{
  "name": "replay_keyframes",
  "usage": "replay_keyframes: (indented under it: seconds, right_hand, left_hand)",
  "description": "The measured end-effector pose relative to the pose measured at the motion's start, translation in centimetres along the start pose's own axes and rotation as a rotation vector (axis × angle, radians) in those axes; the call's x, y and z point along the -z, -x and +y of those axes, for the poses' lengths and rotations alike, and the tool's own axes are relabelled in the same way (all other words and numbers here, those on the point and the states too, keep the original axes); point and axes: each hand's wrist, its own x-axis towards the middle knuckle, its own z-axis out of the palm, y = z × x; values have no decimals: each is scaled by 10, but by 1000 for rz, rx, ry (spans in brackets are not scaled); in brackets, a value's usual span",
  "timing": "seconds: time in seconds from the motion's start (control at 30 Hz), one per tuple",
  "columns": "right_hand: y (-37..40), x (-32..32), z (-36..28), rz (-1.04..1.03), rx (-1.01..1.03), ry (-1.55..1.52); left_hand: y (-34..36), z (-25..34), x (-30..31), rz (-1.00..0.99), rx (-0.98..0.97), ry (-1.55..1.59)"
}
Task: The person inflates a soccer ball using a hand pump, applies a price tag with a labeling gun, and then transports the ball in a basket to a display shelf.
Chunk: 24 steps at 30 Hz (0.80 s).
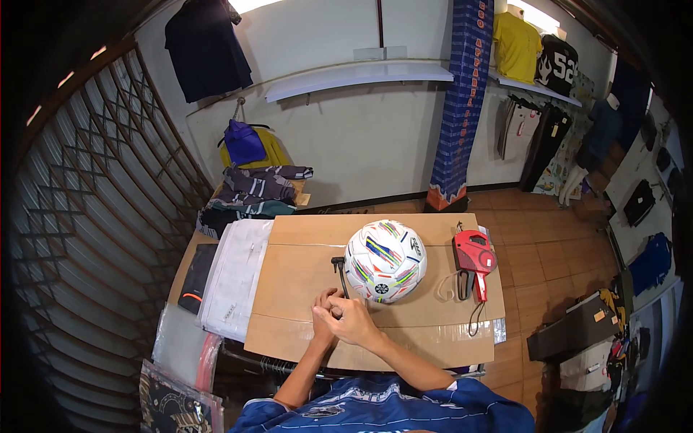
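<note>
Both of my hands meet over the cardboard (296, 289), just below a white ball (386, 261) with bright multicoloured streaks. A thin black rod with a T-shaped end (338, 261) rises from my fingers along the ball's left side. My right hand (354, 321) is closed at the rod's lower end and partly covers my left hand. Curled fingers show on my left hand (325, 309), pressed against the right; what lies between them is hidden, and I cannot tell what they grip.
Right of the ball lies a red label gun (475, 252) with a black handle and a cord loop. Plastic-wrapped white packs (234, 278) are stacked at the left. Folded clothes (263, 189) sit behind them. A folding metal gate (108, 159) stands along the left side.
</note>
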Motion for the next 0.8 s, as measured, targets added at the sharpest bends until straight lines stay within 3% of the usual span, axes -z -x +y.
replay_keyframes:
  seconds: [0.07, 0.17, 0.23, 0.3, 0.4, 0.7, 0.8]
  right_hand:
    - [2, 0, -3, -25, 44, 21]
    - [6, 16, -29, -75, 76, -7]
    - [9, 40, -64, -76, 115, -64]
    - [14, 59, -92, -37, 171, -137]
    - [12, 57, -91, 26, 220, -147]
    - [1, 9, -18, -4, 10, -57]
    - [0, -3, -4, 95, 85, -92]
  left_hand:
    - [-1, -9, -5, -8, 17, 56]
    - [1, -14, -4, -60, 8, -122]
    - [-5, 16, 9, -46, -84, -277]
    - [-11, 45, 21, -78, -58, -304]
    - [-11, 41, 20, -99, -32, -312]
    - [-6, 21, 12, -61, -34, -244]
    - [-7, 21, 12, -12, -105, -338]
